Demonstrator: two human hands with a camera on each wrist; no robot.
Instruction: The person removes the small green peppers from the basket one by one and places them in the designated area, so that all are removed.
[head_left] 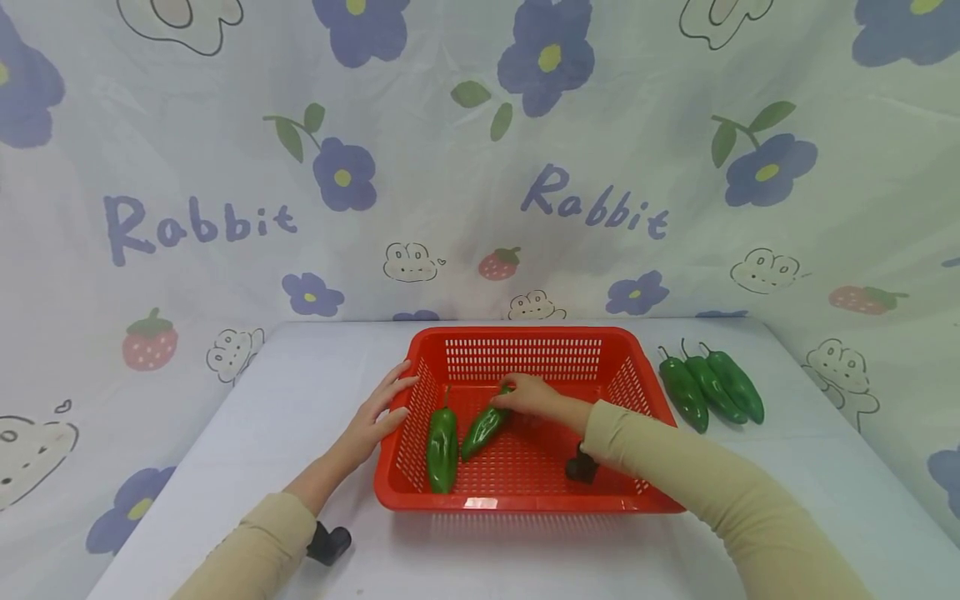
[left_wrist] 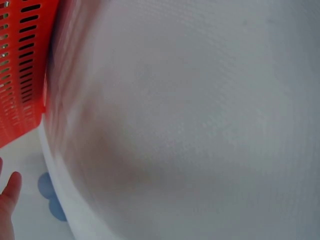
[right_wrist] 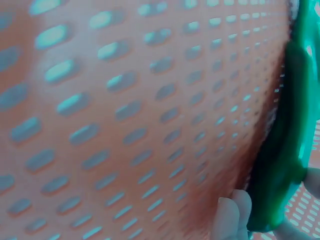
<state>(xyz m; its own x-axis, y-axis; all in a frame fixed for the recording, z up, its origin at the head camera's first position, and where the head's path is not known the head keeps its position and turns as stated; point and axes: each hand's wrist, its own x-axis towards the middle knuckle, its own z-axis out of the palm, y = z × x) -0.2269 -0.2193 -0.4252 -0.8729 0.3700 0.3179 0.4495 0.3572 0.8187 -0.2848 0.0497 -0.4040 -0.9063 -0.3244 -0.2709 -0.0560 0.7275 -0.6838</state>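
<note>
Inside the red plastic basket (head_left: 525, 502) my right hand (head_left: 534, 395) pinches a green chili pepper (head_left: 483, 431) near its stem end. The right wrist view shows fingertips on both sides of that pepper (right_wrist: 282, 165), low over the perforated floor. Left of it, a second green pepper (head_left: 442, 450) lies lengthwise along the basket's left side. My left hand (head_left: 372, 417) rests at the left rim with its fingers spread and fairly straight. In the left wrist view only a bit of the left hand (left_wrist: 7, 205) shows, below the basket's wall (left_wrist: 25, 65).
Three green peppers (head_left: 711, 385) lie side by side on the white tabletop (head_left: 810, 500), right of the basket. A patterned cloth (head_left: 420, 167) hangs behind and around the table. Black wrist devices sit on the left wrist (head_left: 328, 543) and the right wrist (head_left: 582, 465).
</note>
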